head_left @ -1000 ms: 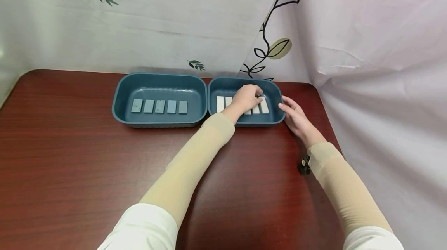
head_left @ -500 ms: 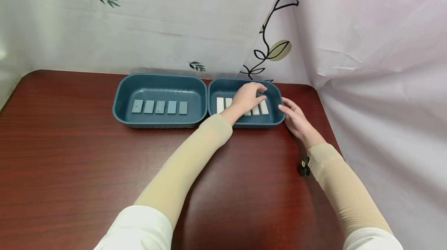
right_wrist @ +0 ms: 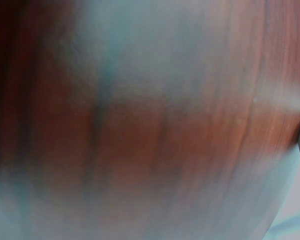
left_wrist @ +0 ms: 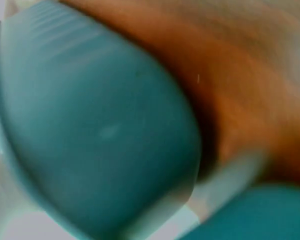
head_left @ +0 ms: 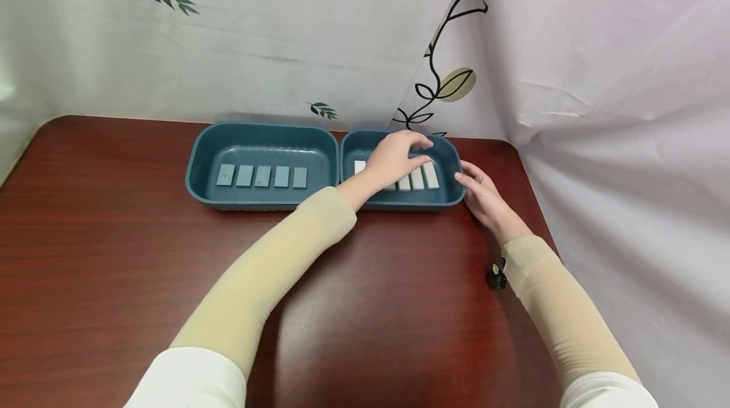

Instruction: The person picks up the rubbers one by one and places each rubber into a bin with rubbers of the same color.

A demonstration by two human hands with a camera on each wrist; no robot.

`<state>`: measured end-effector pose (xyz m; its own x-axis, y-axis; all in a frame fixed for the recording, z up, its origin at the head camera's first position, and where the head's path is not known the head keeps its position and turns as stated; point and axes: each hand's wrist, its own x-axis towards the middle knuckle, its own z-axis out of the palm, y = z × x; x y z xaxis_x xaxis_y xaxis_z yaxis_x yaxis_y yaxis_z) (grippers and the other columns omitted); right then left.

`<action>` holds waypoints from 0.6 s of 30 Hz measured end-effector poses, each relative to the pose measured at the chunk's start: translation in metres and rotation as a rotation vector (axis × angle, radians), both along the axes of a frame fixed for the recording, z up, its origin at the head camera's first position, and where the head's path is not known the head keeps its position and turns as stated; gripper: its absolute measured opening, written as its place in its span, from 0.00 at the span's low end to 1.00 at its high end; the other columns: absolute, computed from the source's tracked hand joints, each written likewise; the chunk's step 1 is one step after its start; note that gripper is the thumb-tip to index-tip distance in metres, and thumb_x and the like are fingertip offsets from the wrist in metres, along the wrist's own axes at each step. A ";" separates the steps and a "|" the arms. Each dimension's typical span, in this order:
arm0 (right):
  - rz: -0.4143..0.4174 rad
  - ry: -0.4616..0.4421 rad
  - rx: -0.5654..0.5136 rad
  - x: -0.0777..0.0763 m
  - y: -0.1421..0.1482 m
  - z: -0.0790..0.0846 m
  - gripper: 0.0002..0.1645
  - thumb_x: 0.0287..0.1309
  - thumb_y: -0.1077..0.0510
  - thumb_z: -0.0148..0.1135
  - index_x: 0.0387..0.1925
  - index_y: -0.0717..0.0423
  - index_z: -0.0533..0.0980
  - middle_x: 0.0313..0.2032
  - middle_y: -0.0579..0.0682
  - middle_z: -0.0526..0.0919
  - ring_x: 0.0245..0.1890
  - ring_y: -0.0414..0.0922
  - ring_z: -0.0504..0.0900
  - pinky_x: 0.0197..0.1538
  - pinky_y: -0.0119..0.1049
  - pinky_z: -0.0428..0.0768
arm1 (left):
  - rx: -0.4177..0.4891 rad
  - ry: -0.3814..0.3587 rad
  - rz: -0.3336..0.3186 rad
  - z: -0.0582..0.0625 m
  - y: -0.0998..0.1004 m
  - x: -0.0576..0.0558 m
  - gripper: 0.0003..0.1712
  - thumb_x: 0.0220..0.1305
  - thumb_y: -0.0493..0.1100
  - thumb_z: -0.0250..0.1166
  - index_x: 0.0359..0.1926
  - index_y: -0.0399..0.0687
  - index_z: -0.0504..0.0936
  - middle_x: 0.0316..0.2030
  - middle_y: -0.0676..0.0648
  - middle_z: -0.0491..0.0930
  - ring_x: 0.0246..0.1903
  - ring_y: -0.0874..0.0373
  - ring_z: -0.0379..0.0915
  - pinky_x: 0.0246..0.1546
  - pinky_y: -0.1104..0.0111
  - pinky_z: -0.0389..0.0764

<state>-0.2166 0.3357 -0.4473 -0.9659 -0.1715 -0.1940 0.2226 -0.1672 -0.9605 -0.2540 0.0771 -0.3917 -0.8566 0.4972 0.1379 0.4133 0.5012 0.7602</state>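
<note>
My left hand (head_left: 392, 158) hovers over the smaller dark teal plastic bin (head_left: 419, 205), its thumb and fingers spread apart with nothing visible between them. Beneath and beside it stand several white rectangular blocks (head_left: 430, 175) in a row on the bin's floor; the hand hides some of them. At the bin's right end, my right hand (head_left: 485, 199) holds the rim, thumb over the edge and fingers along the outer wall. The left wrist view shows a blurred teal bin wall (left_wrist: 100, 110); in the right wrist view there is mostly blurred tabletop (right_wrist: 200, 135).
A larger teal bin (head_left: 262, 205) adjoins the smaller one on its left, with several grey-blue rectangular blocks (head_left: 263, 177) in a row. Both bins stand at the back of the reddish-brown table (head_left: 365, 294). White patterned cloth (head_left: 256, 34) hangs behind and along the right.
My left hand has lifted from the right-hand blocks and shifted left, its fingers spreading, and more of those blocks show. The right hand stays at the bin's rim.
</note>
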 end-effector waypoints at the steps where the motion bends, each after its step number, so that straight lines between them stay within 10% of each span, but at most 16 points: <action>1: 0.001 0.003 -0.010 0.000 0.000 0.000 0.14 0.81 0.64 0.51 0.60 0.49 0.75 0.53 0.41 0.83 0.49 0.34 0.85 0.55 0.24 0.81 | -0.001 0.005 -0.003 0.003 -0.003 0.001 0.21 0.76 0.47 0.68 0.66 0.50 0.83 0.65 0.49 0.83 0.66 0.54 0.77 0.68 0.62 0.78; 18: -0.010 0.017 -0.013 -0.003 -0.004 -0.001 0.14 0.81 0.63 0.51 0.61 0.49 0.74 0.53 0.41 0.83 0.50 0.34 0.85 0.56 0.24 0.81 | -0.045 0.116 -0.032 0.028 -0.093 0.030 0.22 0.76 0.47 0.69 0.66 0.48 0.83 0.65 0.47 0.83 0.64 0.51 0.78 0.69 0.57 0.77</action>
<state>-0.2200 0.3314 -0.4480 -0.9707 -0.1640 -0.1755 0.2045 -0.1813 -0.9619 -0.2240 -0.0155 -0.3640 -0.8200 0.5316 0.2122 0.5132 0.5188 0.6837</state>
